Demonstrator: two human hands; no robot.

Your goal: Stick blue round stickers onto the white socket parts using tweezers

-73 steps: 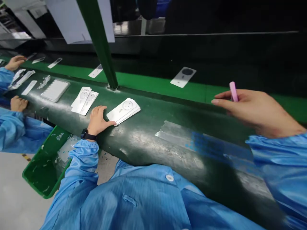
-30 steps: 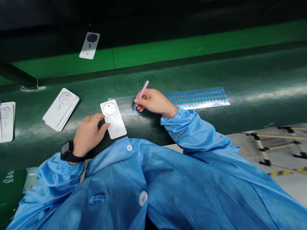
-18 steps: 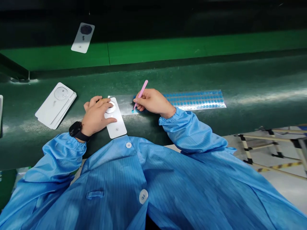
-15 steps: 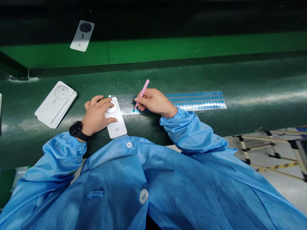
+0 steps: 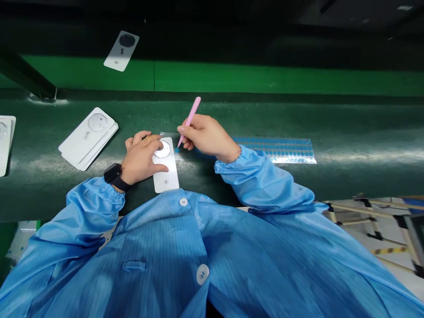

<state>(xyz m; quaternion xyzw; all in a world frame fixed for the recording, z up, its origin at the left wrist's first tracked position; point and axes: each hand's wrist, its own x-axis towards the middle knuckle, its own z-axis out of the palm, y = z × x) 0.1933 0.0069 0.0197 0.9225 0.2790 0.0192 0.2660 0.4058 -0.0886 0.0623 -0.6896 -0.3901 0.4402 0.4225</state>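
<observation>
A white phone back cover [image 5: 167,170] with a round camera area lies on the green bench in front of my chest. My left hand [image 5: 142,159] holds it from the left, thumb and fingertips resting on its face. Pink tweezers [image 5: 191,117] are pinched in my right hand [image 5: 207,134], pointing down and left. A small blue dot sticker [image 5: 176,150] shows at their tip, just right of the cover's edge. Beneath my right hand runs a clear sheet [image 5: 291,159] with rows of blue dots, partly hidden by my hand and sleeve.
Left of my hand lies a stack of white covers [image 5: 81,137]. More covers [image 5: 4,148] are at the far left edge. Another single cover [image 5: 121,51] lies farther back, over the bright green strip. A dark post [image 5: 29,75] stands at the back left.
My right hand has moved left with the tweezers, carrying the blue dot from over the sheet to beside the cover. My left hand stays on the cover. The view has shifted slightly.
</observation>
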